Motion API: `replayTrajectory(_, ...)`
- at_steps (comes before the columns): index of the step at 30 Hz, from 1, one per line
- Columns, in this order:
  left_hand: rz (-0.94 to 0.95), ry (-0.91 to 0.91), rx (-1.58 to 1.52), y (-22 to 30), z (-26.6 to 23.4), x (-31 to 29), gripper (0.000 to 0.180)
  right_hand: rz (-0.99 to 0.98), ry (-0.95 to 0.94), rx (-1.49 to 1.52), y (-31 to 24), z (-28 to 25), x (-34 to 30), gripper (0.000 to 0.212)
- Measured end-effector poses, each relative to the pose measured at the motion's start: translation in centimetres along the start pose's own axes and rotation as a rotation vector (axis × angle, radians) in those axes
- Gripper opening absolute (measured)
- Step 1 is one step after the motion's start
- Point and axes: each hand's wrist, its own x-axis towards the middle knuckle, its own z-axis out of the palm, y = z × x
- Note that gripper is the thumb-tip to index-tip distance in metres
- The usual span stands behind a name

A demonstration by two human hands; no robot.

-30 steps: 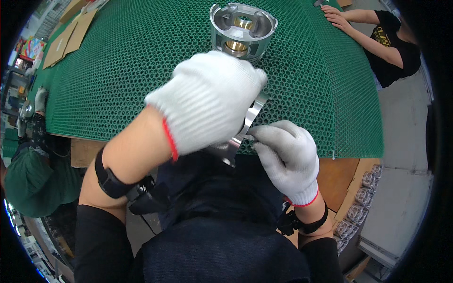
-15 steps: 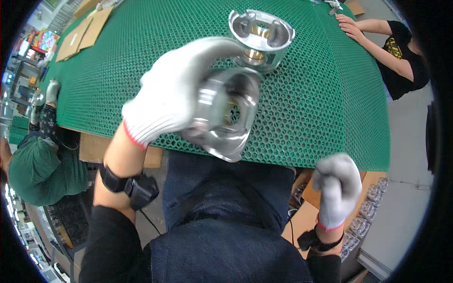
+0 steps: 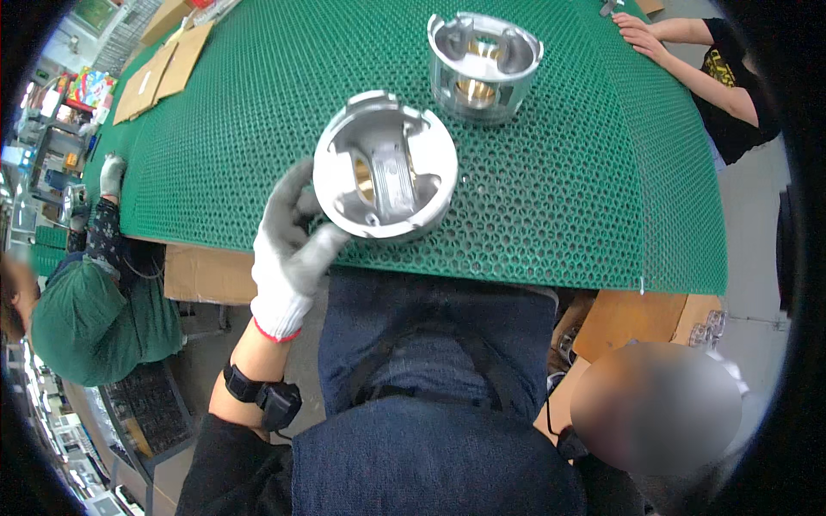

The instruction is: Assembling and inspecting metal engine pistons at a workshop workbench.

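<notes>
A silver metal piston (image 3: 385, 168) stands on the green mat near its front edge, skirt side up, with brass-coloured pin bores showing inside. My left hand (image 3: 291, 245), in a white glove with grey palm and fingers, is at its left side. Thumb and fingers are spread beside the wall; whether they touch it I cannot tell. A second piston (image 3: 486, 67) stands upright farther back to the right. Down at the lower right, my right hand (image 3: 731, 371) is mostly covered by a blurred patch, with only a bit of white showing past it; its fingers are hidden.
The green honeycomb mat (image 3: 551, 198) covers the table. Cardboard pieces (image 3: 163, 73) lie at the far left. Several pistons (image 3: 707, 330) sit low at the right beside a brown box (image 3: 632, 322). A co-worker's hands (image 3: 641, 36) rest at the far right; another person (image 3: 103, 318) works at left.
The near piston, tilted in my left hand before, now stands skirt up on the mat. My left hand has moved to its left side. My right hand has dropped lower and farther right.
</notes>
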Motion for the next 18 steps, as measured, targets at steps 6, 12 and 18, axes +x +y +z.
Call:
replayTrajectory(6,0.352,-0.228,0.459,-0.3,1.1,6.2,0.056,0.256,0.329,-0.055,11.4,1.2,-0.5,0.025)
replayTrajectory(12,0.873,-0.467,0.794,7.1,7.6,4.1,0.044,0.056,0.319,-0.446,16.1,0.9,0.1,0.018)
replayTrajectory(18,0.932,-0.461,1.053,7.7,10.5,1.8,0.038,-0.137,0.401,-0.496,16.9,1.3,2.7,0.011)
